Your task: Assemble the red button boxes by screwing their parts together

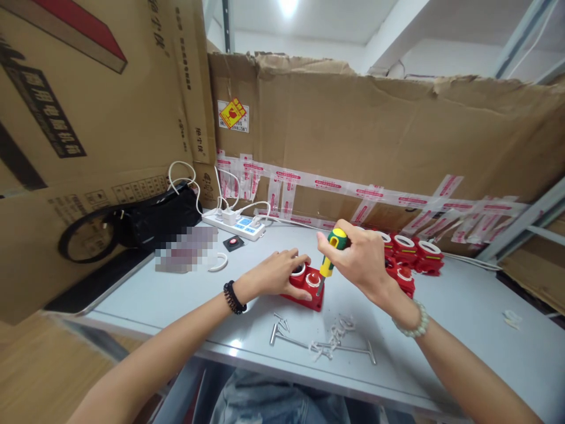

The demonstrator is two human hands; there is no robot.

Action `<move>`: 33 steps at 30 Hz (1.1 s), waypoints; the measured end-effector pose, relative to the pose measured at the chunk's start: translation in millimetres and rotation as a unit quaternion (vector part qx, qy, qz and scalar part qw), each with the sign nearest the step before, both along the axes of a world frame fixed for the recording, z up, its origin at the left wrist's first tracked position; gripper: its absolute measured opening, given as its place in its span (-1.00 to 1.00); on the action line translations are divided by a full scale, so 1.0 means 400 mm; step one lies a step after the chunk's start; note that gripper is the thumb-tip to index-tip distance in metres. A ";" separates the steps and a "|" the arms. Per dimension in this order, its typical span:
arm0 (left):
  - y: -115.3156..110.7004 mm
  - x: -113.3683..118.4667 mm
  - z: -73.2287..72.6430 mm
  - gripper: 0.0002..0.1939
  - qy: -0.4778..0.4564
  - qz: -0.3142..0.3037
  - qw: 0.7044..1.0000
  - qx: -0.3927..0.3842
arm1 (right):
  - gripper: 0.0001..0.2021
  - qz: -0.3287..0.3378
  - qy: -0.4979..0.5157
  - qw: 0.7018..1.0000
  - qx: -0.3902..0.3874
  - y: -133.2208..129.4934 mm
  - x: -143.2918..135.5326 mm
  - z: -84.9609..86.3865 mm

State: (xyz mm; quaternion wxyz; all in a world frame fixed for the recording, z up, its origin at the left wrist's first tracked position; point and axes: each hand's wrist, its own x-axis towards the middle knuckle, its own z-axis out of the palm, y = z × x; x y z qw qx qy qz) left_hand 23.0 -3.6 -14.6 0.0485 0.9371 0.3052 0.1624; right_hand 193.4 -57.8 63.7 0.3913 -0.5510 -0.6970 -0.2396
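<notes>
Right at the near middle of the grey table (463,306), the red block (305,290) sat flat with two white-ringed sockets on top, and both hands were on the job. The left hand (276,272) lay over the block's left end, fingers curled down onto it and pressing it to the table, a black beaded bracelet (233,297) at the wrist. The right hand (357,256) was clenched around the green-and-yellow screwdriver (332,253), which stood nearly upright, its tip down at the block's right-hand socket; whether the tip actually sat in a screw, I could not tell. A pale bead bracelet (412,325) ringed that wrist.

Just in front of the block lay loose metal pins and T-shaped rods (324,341), scattered near the table's edge. Behind the right hand, a cluster of more red pieces with white rings (415,254) crowded together. Farther back to the left sat a white power strip (236,225) with cables plugged in, a small black button unit (233,242) just before it, and a black bag (154,221) against the cardboard wall (375,129).
</notes>
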 end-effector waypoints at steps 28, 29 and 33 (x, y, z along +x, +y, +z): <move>0.015 -0.072 0.020 -0.07 -0.069 -0.046 0.984 -0.161 | -0.76 0.083 0.201 0.975 0.055 -0.095 0.085 0.066; 0.023 -0.079 0.024 -0.08 -0.067 -0.036 0.982 -0.173 | -0.79 0.082 0.207 0.973 0.058 -0.116 0.094 0.068; 0.038 -0.086 0.041 -0.09 -0.122 -0.014 0.976 -0.179 | -0.83 0.114 0.266 0.957 -0.025 -0.171 0.124 0.052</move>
